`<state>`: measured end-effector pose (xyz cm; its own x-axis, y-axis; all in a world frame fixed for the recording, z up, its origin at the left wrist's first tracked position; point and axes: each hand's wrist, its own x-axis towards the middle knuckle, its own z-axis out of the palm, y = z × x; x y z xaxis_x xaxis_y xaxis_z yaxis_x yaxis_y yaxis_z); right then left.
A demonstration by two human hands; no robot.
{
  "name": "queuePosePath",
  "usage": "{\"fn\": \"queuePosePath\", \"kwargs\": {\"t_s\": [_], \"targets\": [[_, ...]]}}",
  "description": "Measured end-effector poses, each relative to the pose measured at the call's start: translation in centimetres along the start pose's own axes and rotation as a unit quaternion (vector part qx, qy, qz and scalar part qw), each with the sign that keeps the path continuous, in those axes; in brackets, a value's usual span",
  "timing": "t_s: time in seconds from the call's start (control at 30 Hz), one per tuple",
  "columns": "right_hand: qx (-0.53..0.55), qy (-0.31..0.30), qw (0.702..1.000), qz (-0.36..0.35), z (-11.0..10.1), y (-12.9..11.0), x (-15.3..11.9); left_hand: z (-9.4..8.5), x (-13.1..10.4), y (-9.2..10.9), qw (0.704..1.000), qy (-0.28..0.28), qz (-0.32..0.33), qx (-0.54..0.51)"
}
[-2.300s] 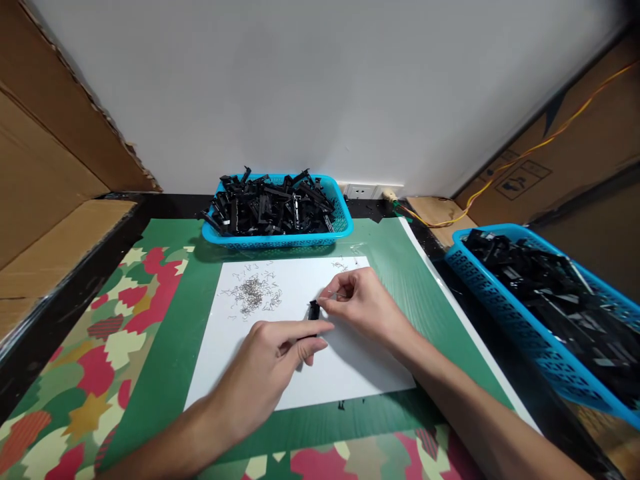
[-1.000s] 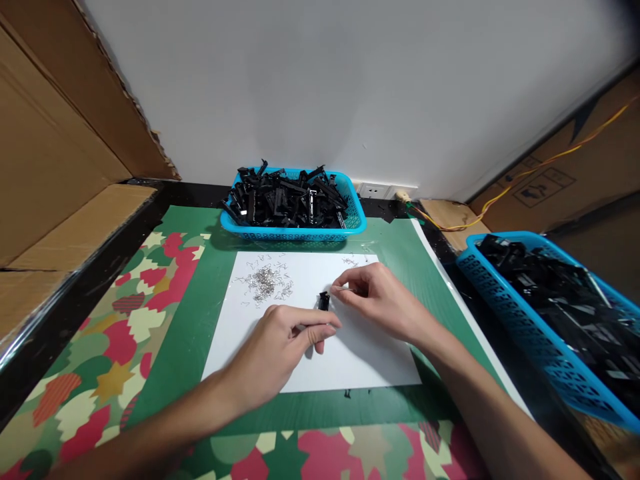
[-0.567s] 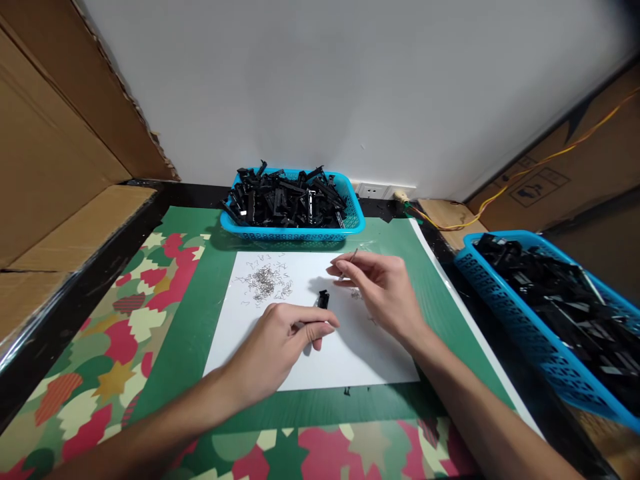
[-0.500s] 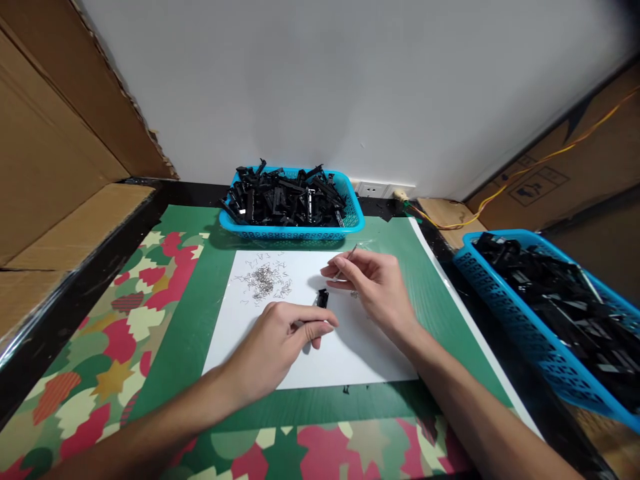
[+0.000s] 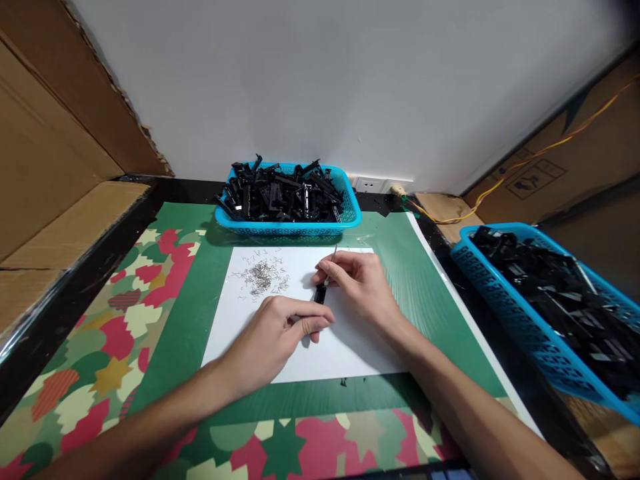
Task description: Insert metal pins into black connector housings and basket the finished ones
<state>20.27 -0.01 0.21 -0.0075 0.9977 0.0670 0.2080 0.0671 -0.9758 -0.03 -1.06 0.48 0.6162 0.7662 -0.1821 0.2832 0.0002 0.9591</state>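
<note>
My left hand (image 5: 295, 325) is closed around a small black plastic part (image 5: 321, 293), whose far end sticks up past the fingers. Pinched in my right hand (image 5: 357, 280) is a thin metal tool (image 5: 335, 254), its lower tip against or just above the black part; the fingers partly hide it. Both hands are over a white sheet (image 5: 240, 360). To their left on the sheet lies a loose pile of small bent wire pieces (image 5: 261, 277).
A blue basket (image 5: 290, 230) heaped with black plastic parts stands at the back by the wall. Another blue basket (image 5: 530, 350) of such parts is at the right. Tiny black bits (image 5: 343, 382) lie on the green mat (image 5: 430, 267). Wires (image 5: 480, 203) run from a wall socket (image 5: 370, 185).
My right hand has moved left and closer to my left hand, bringing the metal tool to the black part. My left hand has stayed nearly in place. The view has shifted slightly.
</note>
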Motion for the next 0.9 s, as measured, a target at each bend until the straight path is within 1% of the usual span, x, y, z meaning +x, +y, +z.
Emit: {"fn": "queuePosePath", "kwargs": {"t_s": [0.23, 0.37, 0.53, 0.67, 0.73, 0.77, 0.83, 0.9], "targets": [[0.0, 0.042, 0.999, 0.0, 0.7, 0.1, -0.6, -0.4, 0.0, -0.3, 1.0, -0.016, -0.001, -0.023], [0.012, 0.061, 0.998, -0.002, 1.0, 0.0, -1.0, -0.6, 0.2, 0.0, 0.999, -0.025, 0.002, -0.031], [-0.003, 0.069, 0.998, -0.013, 1.2, -0.1, -1.2, -0.8, 0.2, 0.3, 0.999, -0.035, 0.003, -0.026], [0.044, 0.066, 0.997, -0.001, 1.1, 0.0, -1.1, -0.8, 0.3, -0.1, 0.999, -0.022, 0.016, -0.023], [0.048, 0.067, 0.996, -0.03, 0.6, -0.2, -1.0, -0.8, 0.2, -0.2, 0.999, -0.006, 0.027, -0.022], [0.026, 0.065, 0.996, -0.059, 0.2, -0.4, -1.0, -0.8, 0.2, -0.1, 0.999, -0.001, 0.032, -0.022], [-0.061, 0.053, 0.988, -0.132, -1.0, -1.0, -0.9, -0.8, 0.0, 0.0, 0.999, 0.0, 0.044, -0.03], [-0.159, 0.026, 0.968, -0.191, -2.4, -1.7, -0.9, -0.9, -0.1, 0.2, 0.997, -0.015, 0.055, -0.049]]}}
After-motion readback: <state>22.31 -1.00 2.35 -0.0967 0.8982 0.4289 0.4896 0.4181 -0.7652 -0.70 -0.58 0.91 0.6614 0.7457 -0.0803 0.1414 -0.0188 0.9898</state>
